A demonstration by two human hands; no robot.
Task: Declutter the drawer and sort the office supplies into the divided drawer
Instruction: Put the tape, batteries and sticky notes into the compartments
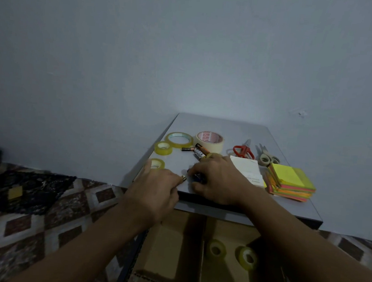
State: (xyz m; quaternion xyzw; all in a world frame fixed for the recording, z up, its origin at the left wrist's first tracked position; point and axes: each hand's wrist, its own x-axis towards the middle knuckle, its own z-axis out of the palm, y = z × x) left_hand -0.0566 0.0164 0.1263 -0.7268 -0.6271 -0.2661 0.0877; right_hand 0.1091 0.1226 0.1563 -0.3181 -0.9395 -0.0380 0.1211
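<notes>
Both hands work at the front edge of the grey tabletop (pixel 226 127), above the divided drawer (pixel 171 240).

The left hand (pixel 153 189) pinches a small metal-tipped item (pixel 183 178). The right hand (pixel 218 180) curls over a dark object (pixel 198 178), but its grip cannot be made out. Two tape rolls (pixel 216 249) lie in one drawer compartment, and batteries (pixel 198 151) lie on the tabletop.

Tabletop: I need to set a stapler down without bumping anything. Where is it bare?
Bare: the far strip of the table behind the masking tape and red scissors, and the near-right corner below the sticky notes. Crowded: the middle, around the batteries, left hand and right hand.
</notes>
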